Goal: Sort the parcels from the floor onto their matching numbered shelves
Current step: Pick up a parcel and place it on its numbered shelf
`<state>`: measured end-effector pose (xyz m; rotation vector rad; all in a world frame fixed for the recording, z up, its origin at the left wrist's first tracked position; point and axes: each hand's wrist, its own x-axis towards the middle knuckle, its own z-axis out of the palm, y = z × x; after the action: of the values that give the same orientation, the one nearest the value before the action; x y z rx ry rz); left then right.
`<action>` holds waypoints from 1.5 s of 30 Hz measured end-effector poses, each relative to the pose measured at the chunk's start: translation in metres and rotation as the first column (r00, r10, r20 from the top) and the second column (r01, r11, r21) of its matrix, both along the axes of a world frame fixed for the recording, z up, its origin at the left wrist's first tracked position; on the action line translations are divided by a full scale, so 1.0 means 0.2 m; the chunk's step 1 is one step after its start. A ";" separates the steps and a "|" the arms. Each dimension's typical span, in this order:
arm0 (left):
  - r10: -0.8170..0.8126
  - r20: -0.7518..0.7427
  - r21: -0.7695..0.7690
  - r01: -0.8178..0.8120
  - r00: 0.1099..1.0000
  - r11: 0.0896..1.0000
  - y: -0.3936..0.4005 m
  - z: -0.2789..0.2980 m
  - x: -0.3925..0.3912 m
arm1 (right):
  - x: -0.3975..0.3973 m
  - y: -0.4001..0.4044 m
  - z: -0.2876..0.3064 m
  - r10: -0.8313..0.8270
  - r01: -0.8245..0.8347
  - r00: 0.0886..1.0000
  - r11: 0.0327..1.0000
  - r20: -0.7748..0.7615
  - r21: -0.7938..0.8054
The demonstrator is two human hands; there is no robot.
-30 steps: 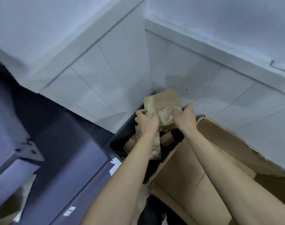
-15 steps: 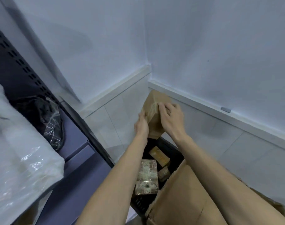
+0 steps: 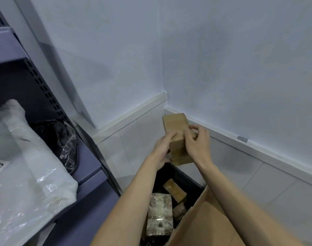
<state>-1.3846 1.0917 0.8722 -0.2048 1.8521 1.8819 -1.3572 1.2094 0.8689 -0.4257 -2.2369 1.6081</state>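
We had lifted the brown parcel (image 3: 176, 137) clear of the black crate (image 3: 189, 180), turning it upright, both hands (image 3: 197, 146) gripping its sides, probably seeking its number.

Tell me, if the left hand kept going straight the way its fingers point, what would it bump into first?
The left hand already grips the cardboard parcel, so that comes first. Beyond the parcel, its fingers point up and forward toward the corner of the white wall. Depth is hard to judge here, though.
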 end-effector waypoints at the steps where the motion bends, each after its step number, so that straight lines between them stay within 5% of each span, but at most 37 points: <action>1: 0.038 0.003 0.034 -0.038 0.999 0.999 0.00 -0.01 0.00 | 0.00 0.01 0.01 -0.009 0.009 1.000 0.999 0.012 -0.034; 11: 0.352 -0.128 0.225 -0.318 0.927 0.921 -0.02 -0.08 0.00 | -0.02 0.10 -0.11 -0.080 0.073 0.972 0.997 0.223 0.038; 19: 0.215 -0.362 -0.095 -0.265 0.907 0.960 -0.05 -0.13 0.00 | 0.03 0.05 -0.11 -0.022 0.033 0.993 0.995 0.116 -0.091; 26: 0.141 -0.375 -0.193 -0.227 0.916 0.955 -0.08 -0.18 -0.01 | 0.03 0.01 -0.09 -0.036 0.039 0.998 0.996 0.044 -0.086; 33: 0.244 -0.294 -0.086 -0.280 0.924 0.956 -0.08 -0.18 0.01 | 0.00 -0.02 -0.04 -0.007 0.001 0.999 0.988 0.035 0.155; 37: 0.265 -0.350 -0.213 -0.351 0.899 0.912 -0.05 -0.22 -0.01 | 0.00 -0.04 -0.03 -0.001 -0.004 1.000 0.964 0.019 0.267; 45: 0.253 -0.270 -0.170 -0.305 0.929 0.937 -0.04 -0.30 -0.02 | 0.03 -0.04 -0.03 -0.003 -0.014 0.998 0.953 0.056 0.302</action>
<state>-1.3877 1.0845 0.8117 -0.3382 2.2978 1.9681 -1.3505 1.2023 0.8620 -0.3835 -2.4742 1.2377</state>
